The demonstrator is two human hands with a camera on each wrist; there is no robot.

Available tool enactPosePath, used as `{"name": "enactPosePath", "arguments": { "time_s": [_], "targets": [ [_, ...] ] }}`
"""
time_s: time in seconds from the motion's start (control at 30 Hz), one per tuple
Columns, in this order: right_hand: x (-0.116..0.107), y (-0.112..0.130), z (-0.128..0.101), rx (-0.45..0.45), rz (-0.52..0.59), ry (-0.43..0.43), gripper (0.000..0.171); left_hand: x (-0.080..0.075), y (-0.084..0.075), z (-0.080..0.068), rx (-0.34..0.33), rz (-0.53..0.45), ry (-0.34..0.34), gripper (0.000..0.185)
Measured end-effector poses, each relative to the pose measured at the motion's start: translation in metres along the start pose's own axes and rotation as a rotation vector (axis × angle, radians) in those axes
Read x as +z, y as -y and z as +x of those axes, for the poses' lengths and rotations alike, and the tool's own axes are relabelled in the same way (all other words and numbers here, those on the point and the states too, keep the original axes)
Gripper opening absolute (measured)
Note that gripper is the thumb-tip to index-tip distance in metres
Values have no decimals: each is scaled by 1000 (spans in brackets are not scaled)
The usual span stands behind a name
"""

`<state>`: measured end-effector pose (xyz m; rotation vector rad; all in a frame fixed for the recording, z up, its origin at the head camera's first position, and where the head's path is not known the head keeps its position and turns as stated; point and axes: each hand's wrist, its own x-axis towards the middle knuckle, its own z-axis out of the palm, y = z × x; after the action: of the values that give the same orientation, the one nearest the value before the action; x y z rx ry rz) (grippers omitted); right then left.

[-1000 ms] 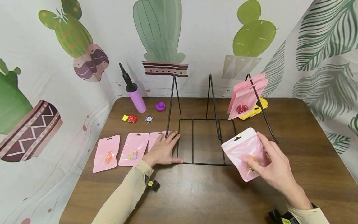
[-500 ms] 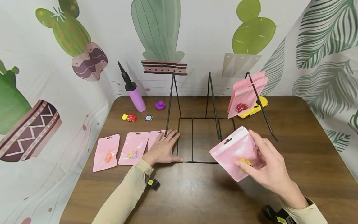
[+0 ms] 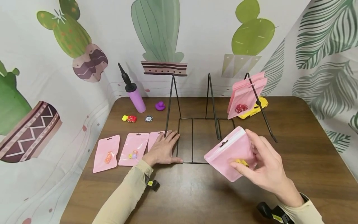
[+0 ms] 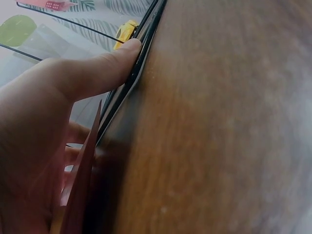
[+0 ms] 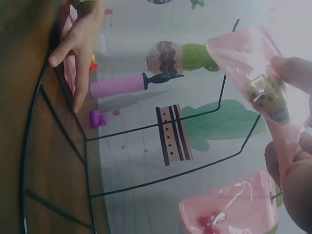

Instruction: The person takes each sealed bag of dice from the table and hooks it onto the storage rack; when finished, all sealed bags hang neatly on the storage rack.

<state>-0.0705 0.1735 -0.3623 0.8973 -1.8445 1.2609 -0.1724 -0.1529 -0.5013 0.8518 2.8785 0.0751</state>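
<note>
My right hand (image 3: 267, 166) pinches a pink zip pouch (image 3: 223, 161) at its right edge, thumb in front and fingers behind. The pouch is tilted, its hang hole towards the upper left, in front of the black wire rack (image 3: 192, 140). Yellow dice (image 5: 267, 97) with dark dots show through it in the right wrist view. My left hand (image 3: 163, 150) lies with spread fingers on the left end of the rack's base, its thumb along the front wire (image 4: 139, 63). Partly beneath this hand is another pink pouch (image 3: 153, 139).
Two more pink pouches (image 3: 107, 154) with dice lie at left. Pink pouches (image 3: 247, 95) hang on the rack's right arm, before a yellow toy car (image 3: 253, 110). Behind stand a purple hand pump (image 3: 136, 99), a purple duck (image 3: 160, 106), a red-yellow toy car (image 3: 129, 118) and a poker chip (image 3: 149, 119).
The right hand has moved left with the pouch, which has tilted further. My left hand has stayed in place on the rack.
</note>
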Motion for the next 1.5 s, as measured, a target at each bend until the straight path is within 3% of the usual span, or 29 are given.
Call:
{"name": "enactPosePath", "arguments": {
  "time_s": [0.17,0.63,1.0,1.17,1.27,1.5],
  "targets": [
    [7,-4,3,-54,78,-18,80,1,0,0,-5,-10,5,115],
    [11,-4,9,-17,-102,0,76,2,1,3,0,-26,-17,115],
    [13,-10,4,33,-104,7,79,-1,0,3,0,-20,-16,116],
    [22,-33,2,94,-169,-19,85,-3,-1,2,1,-21,-25,115],
    [36,-53,5,124,-219,-81,86,-3,-1,1,-2,-26,-20,115],
    [75,-97,31,151,-323,-219,82,2,1,-2,9,-27,-27,114]
  ]
}}
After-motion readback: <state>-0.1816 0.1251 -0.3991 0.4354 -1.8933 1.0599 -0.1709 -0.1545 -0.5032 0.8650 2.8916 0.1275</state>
